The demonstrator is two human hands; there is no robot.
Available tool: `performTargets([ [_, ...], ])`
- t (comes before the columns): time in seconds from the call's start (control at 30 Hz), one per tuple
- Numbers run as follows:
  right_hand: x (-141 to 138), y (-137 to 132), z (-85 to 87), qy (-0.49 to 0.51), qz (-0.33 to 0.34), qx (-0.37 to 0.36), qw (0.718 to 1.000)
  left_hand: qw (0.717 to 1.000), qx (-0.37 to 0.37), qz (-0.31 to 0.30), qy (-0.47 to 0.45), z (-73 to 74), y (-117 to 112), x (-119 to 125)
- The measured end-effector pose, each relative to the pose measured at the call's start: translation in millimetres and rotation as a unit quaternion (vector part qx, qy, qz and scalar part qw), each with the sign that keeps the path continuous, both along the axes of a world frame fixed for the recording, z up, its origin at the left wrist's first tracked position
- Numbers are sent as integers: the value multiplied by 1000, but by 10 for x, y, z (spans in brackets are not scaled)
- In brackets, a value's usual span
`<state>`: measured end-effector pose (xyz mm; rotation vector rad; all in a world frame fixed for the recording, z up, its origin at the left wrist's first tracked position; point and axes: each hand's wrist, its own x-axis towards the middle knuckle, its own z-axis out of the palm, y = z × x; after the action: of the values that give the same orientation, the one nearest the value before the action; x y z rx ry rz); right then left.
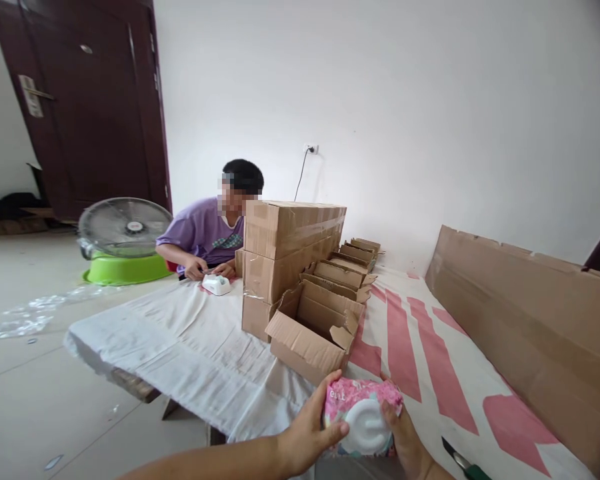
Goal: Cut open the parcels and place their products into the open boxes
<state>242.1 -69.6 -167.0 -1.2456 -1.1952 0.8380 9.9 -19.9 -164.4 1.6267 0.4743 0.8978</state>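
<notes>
A pink pack of wet wipes (364,400) with a round white lid sits between my two hands at the table's near edge. My left hand (314,427) grips its left end, thumb lying toward the lid. On the right end is my right hand (405,430), its thumb over the front near the lid. Just beyond the pack stands an open cardboard box (307,357) with its flaps up; the visible inside shows only bare cardboard. A utility knife (464,460) with a dark green handle lies to the right of my right hand.
Closed cartons (260,277) are stacked on the cloth-covered table (180,353), beside a row of open boxes (337,273). Across the table a person (203,230) handles a white object (216,285). A tall cardboard sheet (520,320) borders the right; a fan (125,227) stands left.
</notes>
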Motion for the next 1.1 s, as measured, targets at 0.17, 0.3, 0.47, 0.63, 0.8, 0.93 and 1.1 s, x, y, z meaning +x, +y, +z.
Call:
performTargets([
  [0.17,-368,257,90,4,34,32,999,979,165,78,93,-214,138,-439],
  [0.3,-529,403,104,38,57,40,997,930,321,108,146,-358,294,-711],
  [0.47,-491,426,-73,75,60,7,995,892,387,189,141,-359,462,-968],
  [0.63,-514,379,-59,126,53,10,991,846,351,251,311,-78,760,-890],
  [0.8,-573,343,20,149,57,6,987,789,349,275,424,127,1001,-465],
  [0.93,-580,328,-31,124,51,-2,991,772,388,303,402,211,1122,-276],
  [1.1,-578,334,-104,92,26,-3,995,748,441,329,371,149,1227,-308],
])
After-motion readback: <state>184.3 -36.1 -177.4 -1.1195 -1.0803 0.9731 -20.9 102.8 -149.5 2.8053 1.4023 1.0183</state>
